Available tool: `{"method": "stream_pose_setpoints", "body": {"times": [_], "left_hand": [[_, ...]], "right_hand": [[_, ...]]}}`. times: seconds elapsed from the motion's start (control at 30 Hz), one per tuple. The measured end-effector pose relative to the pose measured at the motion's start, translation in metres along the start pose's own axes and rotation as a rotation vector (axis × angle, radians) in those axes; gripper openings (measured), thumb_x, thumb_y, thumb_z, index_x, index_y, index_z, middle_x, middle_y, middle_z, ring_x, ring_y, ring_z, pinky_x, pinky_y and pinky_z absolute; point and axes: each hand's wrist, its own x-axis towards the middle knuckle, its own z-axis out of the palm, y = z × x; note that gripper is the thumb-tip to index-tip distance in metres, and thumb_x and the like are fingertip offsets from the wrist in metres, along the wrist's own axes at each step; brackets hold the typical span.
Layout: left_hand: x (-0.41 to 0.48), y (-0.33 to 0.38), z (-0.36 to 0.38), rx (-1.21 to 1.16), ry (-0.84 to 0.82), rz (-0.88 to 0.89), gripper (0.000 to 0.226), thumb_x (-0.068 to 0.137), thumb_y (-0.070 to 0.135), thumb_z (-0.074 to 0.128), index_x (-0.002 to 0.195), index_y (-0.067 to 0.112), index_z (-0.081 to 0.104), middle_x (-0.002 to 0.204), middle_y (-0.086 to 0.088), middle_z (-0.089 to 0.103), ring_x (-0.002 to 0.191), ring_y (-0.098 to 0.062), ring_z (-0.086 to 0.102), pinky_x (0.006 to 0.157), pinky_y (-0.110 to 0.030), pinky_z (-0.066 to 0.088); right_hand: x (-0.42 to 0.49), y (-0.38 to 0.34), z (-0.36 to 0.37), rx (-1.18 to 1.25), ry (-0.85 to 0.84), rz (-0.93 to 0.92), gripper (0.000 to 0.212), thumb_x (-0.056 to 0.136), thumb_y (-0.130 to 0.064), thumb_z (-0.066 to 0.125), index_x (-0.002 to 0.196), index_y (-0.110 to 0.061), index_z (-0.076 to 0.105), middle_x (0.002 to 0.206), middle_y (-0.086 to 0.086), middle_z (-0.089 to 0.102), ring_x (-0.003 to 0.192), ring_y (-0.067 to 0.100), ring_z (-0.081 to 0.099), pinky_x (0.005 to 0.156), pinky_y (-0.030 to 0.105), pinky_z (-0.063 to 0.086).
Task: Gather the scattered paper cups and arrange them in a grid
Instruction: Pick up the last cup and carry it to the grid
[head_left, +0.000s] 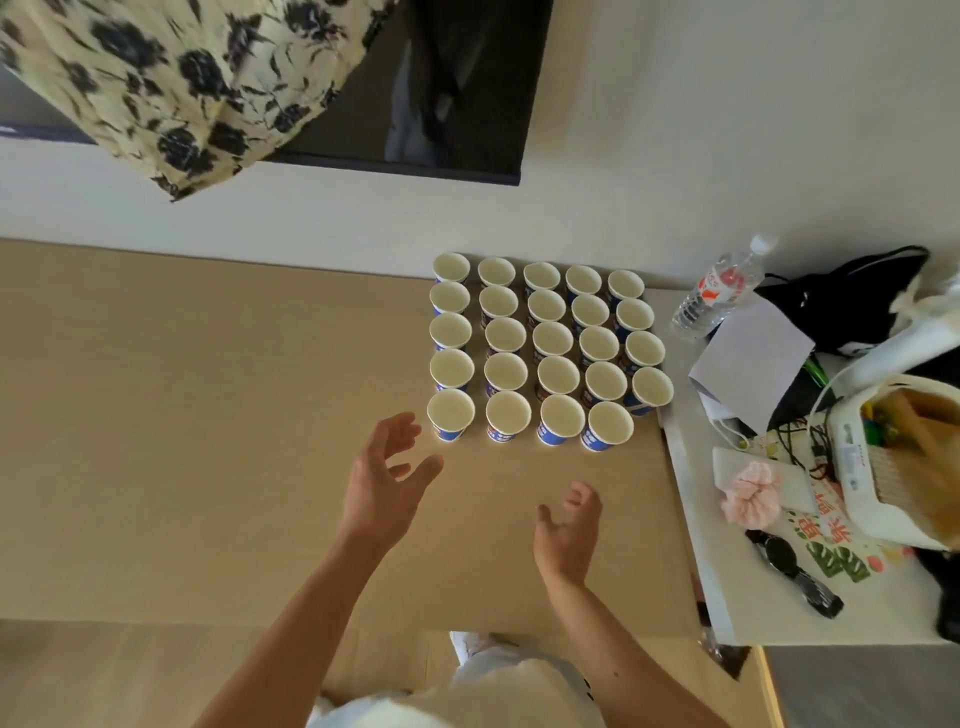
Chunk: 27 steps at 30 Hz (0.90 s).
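— Both forearms come up from the bottom of the frame, and neither hand holds anything. On the left hand (387, 470) the fingers (402, 428) are spread and slightly curled; the right hand (569, 525) is loosely curled, fingers apart, over bare worktop (208, 441).

— And the paper cups (550, 348)?

— Right of centre in the frame, upright, mouths up, rims nearly touching in rows and columns. I count five rows; the nearest one shows four cups, so its right-hand corner looks unfilled. I see no stray cup anywhere else in view.

— Why packed against that side?

— My guess: the far row backs onto the wall and the right column sits at the worktop's edge, giving two straight lines to square against.

— Room to move?

— Plenty at left and in front. To the right it's tight: a water bottle (719, 291), a sheet of paper (753, 353) and a white basket (893, 462) crowd the neighbouring surface, so a careless elbow there could topple the outer column.
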Motion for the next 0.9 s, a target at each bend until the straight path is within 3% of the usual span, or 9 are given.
{"method": "stream_pose_setpoints", "body": {"times": [0.13, 0.33, 0.63, 0.9], "left_hand": [[-0.013, -0.015, -0.07, -0.018, 0.058, -0.001, 0.05, 0.086, 0.011, 0.078, 0.129, 0.025, 0.056, 0.118, 0.009, 0.066, 0.115, -0.008, 0.061, 0.093, -0.035, 0.054], [-0.033, -0.037, -0.219, 0.026, 0.258, 0.005, 0.053, 0.087, 0.014, 0.076, 0.135, 0.015, 0.055, 0.121, 0.001, 0.066, 0.118, -0.015, 0.06, 0.094, -0.031, 0.051], [-0.066, -0.056, -0.412, 0.042, 0.576, -0.021, 0.051, 0.088, 0.018, 0.076, 0.135, 0.015, 0.056, 0.124, 0.0, 0.065, 0.117, -0.014, 0.059, 0.095, -0.031, 0.051], [-0.042, -0.093, -0.526, 0.065, 0.671, -0.088, 0.053, 0.086, 0.022, 0.076, 0.135, 0.019, 0.056, 0.124, 0.005, 0.065, 0.118, -0.01, 0.059, 0.092, -0.026, 0.051]], "right_hand": [[-0.068, -0.05, 0.065, 0.025, -0.166, -0.112, 0.054, 0.077, 0.007, 0.075, 0.127, 0.0, 0.053, 0.115, 0.014, 0.059, 0.098, 0.024, 0.058, 0.085, 0.021, 0.038], [-0.171, -0.143, 0.179, 0.079, -0.465, -0.266, 0.054, 0.082, 0.0, 0.074, 0.13, -0.001, 0.05, 0.12, 0.013, 0.059, 0.106, 0.026, 0.061, 0.092, 0.042, 0.051], [-0.309, -0.253, 0.31, 0.107, -0.746, -0.413, 0.053, 0.086, -0.005, 0.073, 0.133, -0.002, 0.049, 0.125, 0.016, 0.06, 0.114, 0.029, 0.06, 0.099, 0.048, 0.051], [-0.391, -0.304, 0.431, 0.143, -0.889, -0.388, 0.051, 0.087, -0.008, 0.073, 0.132, -0.008, 0.05, 0.125, 0.011, 0.06, 0.114, 0.026, 0.061, 0.096, 0.039, 0.053]]}}
